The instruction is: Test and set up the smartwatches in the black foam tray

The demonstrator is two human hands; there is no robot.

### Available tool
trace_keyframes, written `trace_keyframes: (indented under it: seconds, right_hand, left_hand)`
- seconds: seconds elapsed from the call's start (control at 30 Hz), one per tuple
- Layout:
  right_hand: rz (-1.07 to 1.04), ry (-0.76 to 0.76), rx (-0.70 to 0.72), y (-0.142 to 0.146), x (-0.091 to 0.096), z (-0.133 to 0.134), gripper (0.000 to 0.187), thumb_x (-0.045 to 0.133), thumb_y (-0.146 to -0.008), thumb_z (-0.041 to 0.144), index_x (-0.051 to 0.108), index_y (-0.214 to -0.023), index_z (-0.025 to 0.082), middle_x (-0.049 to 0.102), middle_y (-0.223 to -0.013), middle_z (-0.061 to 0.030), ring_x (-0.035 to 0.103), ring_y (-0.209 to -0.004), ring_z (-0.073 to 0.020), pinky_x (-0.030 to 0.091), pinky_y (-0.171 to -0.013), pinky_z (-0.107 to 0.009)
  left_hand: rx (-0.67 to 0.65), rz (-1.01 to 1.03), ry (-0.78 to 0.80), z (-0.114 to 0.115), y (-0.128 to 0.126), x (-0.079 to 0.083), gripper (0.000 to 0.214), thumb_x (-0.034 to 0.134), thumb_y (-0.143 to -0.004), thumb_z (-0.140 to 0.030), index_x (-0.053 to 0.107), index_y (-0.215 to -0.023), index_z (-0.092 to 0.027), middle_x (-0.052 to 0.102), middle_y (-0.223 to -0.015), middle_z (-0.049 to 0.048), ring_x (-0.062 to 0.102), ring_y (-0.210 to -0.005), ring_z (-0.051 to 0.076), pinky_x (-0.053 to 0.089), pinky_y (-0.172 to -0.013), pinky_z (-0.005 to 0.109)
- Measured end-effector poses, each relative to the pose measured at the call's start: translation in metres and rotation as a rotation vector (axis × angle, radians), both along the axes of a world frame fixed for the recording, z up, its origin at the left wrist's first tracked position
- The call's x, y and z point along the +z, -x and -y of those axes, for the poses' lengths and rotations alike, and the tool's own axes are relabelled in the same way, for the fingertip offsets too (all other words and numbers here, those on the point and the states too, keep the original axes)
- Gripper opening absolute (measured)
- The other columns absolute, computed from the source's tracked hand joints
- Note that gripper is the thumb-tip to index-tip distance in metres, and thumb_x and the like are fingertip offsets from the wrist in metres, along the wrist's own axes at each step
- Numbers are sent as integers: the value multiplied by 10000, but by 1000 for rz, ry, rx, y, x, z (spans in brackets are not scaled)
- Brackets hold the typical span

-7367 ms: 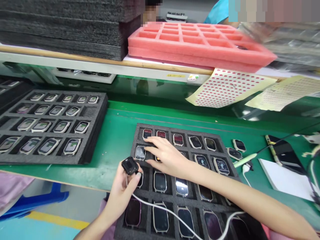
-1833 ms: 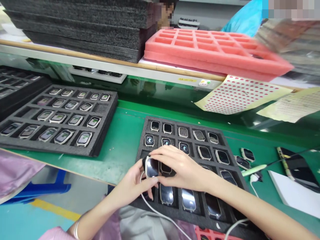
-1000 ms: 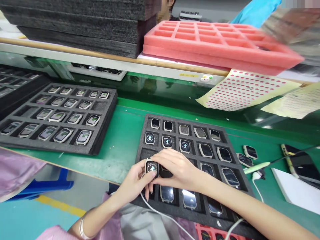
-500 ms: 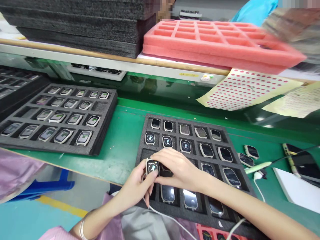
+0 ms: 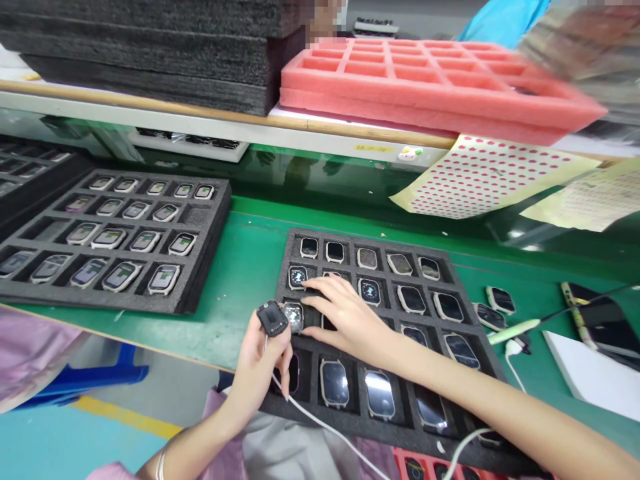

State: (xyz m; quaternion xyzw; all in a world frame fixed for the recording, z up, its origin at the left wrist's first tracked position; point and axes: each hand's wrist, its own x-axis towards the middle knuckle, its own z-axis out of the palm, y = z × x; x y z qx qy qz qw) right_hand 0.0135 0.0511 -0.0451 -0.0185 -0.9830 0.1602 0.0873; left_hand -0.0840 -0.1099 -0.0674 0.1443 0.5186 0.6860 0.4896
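My left hand (image 5: 265,357) is closed around a small black square charger (image 5: 273,318) with a white cable (image 5: 325,427) trailing down from it. Just right of the charger, a smartwatch (image 5: 294,316) with a lit dial lies in a cell of the black foam tray (image 5: 350,343). Over that tray, my right hand (image 5: 350,320) has its fingers spread, their tips close to the lit watch; whether they touch it I cannot tell. Other strapless watches fill cells around the hand, a few with lit dials, and the hand partly hides some of them.
To the left stands another stack of foam trays (image 5: 200,267) holding watches. Two loose watches (image 5: 501,300), a green stick-like tool (image 5: 515,331), a white board (image 5: 590,373) and a phone-like device (image 5: 600,320) lie right. Pink foam trays (image 5: 425,100) rest on the shelf above.
The lit watch has left my hands and now sits in the tray cell. My left hand has drawn slightly left with the black charger showing; my right hand's fingers have spread.
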Motion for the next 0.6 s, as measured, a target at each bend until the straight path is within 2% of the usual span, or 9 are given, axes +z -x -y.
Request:
trace_keyframes:
  seconds: [0.07,0.1,0.23,0.43,0.6]
  right_hand:
    - [80,-68,-4,-10,10,-6,212,768,-767,217,641,-915,134,554,-1168,-153,477,-1152,-323,291,-1050,-570]
    - [126,-102,-10,-15,14,-8,207,780,-751,215,647,-889,135,561,-1149,-152,487,-1136,-328,278,-1053,-585]
    - [246,-202,-34,-27,20,-10,325,796,-737,241,648,-983,89,511,-1225,-206,439,-1181,-368,263,-1039,-631]
    - [306,-174,39,-23,20,-11,323,761,-766,221,641,-1023,67,441,-1319,-223,331,-1282,-376,257,-1059,-600]
    - [240,-123,4,-25,18,-17,319,793,-699,201,660,-953,63,449,-1316,-233,304,-1304,-396,237,-1088,-569]
  left_hand:
    - [-32,-21,-4,0,0,-1,325,589,-844,-396,389,-1028,-218,472,-506,-113,386,-285,50,380,-275,132]
    - [-61,-38,-7,0,0,-1,297,580,-851,-391,395,-1002,-214,472,-512,-109,394,-298,49,388,-287,131]
    - [-157,-80,-26,-6,-3,0,234,574,-862,-350,413,-950,-205,493,-590,-86,431,-364,40,423,-333,126]
    - [-332,-19,-48,-15,-10,0,200,555,-867,-314,442,-967,-184,532,-661,-49,456,-403,45,454,-336,136]
    - [-363,-7,-39,-11,-7,-8,220,570,-854,-306,436,-986,-193,562,-932,21,520,-483,47,488,-340,152]
